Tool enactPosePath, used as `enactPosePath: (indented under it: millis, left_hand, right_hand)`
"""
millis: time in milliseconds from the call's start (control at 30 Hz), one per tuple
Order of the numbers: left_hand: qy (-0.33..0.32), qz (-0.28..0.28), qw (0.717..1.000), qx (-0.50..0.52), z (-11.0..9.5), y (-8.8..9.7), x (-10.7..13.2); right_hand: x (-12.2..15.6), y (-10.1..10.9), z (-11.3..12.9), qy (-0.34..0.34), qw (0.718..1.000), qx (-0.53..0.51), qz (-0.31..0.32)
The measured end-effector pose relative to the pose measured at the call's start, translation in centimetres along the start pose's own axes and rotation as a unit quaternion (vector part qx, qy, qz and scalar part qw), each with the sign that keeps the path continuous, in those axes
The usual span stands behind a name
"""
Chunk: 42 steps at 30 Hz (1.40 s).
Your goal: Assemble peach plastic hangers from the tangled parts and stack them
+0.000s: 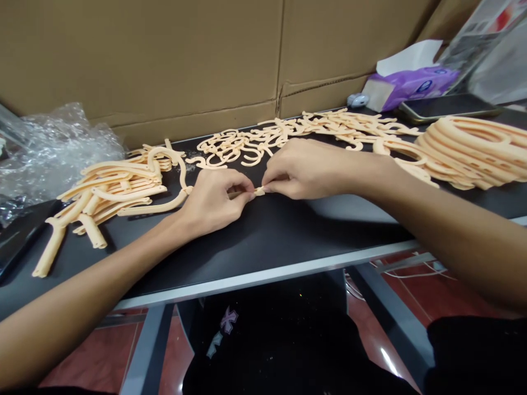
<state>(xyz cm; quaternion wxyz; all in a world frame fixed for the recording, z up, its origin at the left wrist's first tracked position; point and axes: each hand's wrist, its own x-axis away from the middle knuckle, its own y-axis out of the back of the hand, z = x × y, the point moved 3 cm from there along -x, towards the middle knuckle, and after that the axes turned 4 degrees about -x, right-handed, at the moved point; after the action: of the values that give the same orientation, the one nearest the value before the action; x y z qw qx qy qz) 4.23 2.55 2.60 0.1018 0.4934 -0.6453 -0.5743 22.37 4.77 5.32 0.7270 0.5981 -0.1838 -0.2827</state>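
Above the dark tabletop, my left hand point(220, 197) and my right hand point(304, 167) meet fingertip to fingertip. Both pinch a small cream-coloured plastic piece point(259, 191), whose middle shows in the narrow gap between them. The rest of it is hidden by my fingers. Beside my left wrist lies a pile of cream tube-like parts point(123, 186), some straight and some curved. Behind my hands spreads a heap of small hook-shaped cream parts point(230, 145). Right of my right hand stands a stack of large oval cream parts point(473, 151).
Cardboard point(185, 55) walls off the back of the table point(247, 241). Crumpled clear plastic wrap point(61, 148) lies at the left. At the back right are a purple tissue pack point(424, 88), a phone point(448, 107) and a small white earbud case point(357, 100).
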Motion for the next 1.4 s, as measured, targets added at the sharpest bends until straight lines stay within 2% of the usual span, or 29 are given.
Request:
enactPosePath:
  millis: [133, 300, 367, 500, 600, 667, 833, 933, 1033, 1100, 1167, 1300, 1333, 1400]
  left_hand:
    - [-0.034, -0.033, 0.999, -0.025, 0.0, 0.8, -0.1]
    - [-0.093, -0.141, 0.983, -0.075, 0.6, 3.0, -0.3]
    - [-0.099, -0.167, 0.976, -0.100, 0.9, 3.7, -0.3]
    - [-0.100, -0.162, 0.974, -0.121, 1.5, 4.0, -0.4]
    - [-0.140, -0.177, 0.965, -0.133, 1.3, 3.7, -0.3]
    - [-0.153, -0.181, 0.963, -0.131, 1.1, 3.5, -0.2]
    - [-0.136, -0.141, 0.971, -0.139, 1.1, 3.2, -0.1]
    - [-0.190, -0.170, 0.955, -0.154, 0.7, 3.5, 0.1]
    - [-0.280, -0.213, 0.921, -0.168, 0.0, 3.7, 0.5]
    - [-0.305, -0.216, 0.911, -0.171, -0.3, 3.7, 0.6]
    - [-0.277, -0.206, 0.925, -0.160, -0.2, 3.6, 0.5]
    - [-0.087, -0.186, 0.977, -0.061, 1.9, 3.6, -0.5]
    - [-0.042, -0.182, 0.982, -0.019, 2.6, 3.6, -0.8]
    - [0.004, -0.182, 0.981, 0.071, 4.0, 3.5, -1.3]
  right_hand:
    - [0.3, 0.7, -0.6, 0.000, 0.998, -0.040, -0.037]
    - [1.0, 2.3, -1.5, -0.019, 0.993, -0.024, -0.114]
    - [1.1, 2.6, -1.9, -0.038, 0.988, -0.019, -0.150]
    - [0.9, 2.2, -2.0, -0.022, 0.979, -0.042, -0.198]
    - [0.4, 1.2, -1.4, 0.008, 0.977, -0.037, -0.211]
    - [0.0, 0.5, -1.0, 0.020, 0.978, -0.028, -0.206]
    - [-0.6, -0.2, -1.1, 0.024, 0.982, -0.046, -0.181]
    - [-0.5, 0.3, -1.6, 0.004, 0.976, -0.062, -0.207]
    - [-0.3, 1.0, -2.4, -0.037, 0.964, -0.096, -0.245]
    - [-0.2, 1.4, -3.1, -0.072, 0.950, -0.124, -0.276]
    - [0.0, 1.7, -3.9, -0.103, 0.934, -0.157, -0.304]
    - [-0.2, 1.7, -4.8, -0.117, 0.913, -0.219, -0.323]
    - [-0.2, 1.6, -4.7, -0.113, 0.913, -0.231, -0.317]
    - [-0.4, 1.2, -4.3, -0.100, 0.915, -0.254, -0.296]
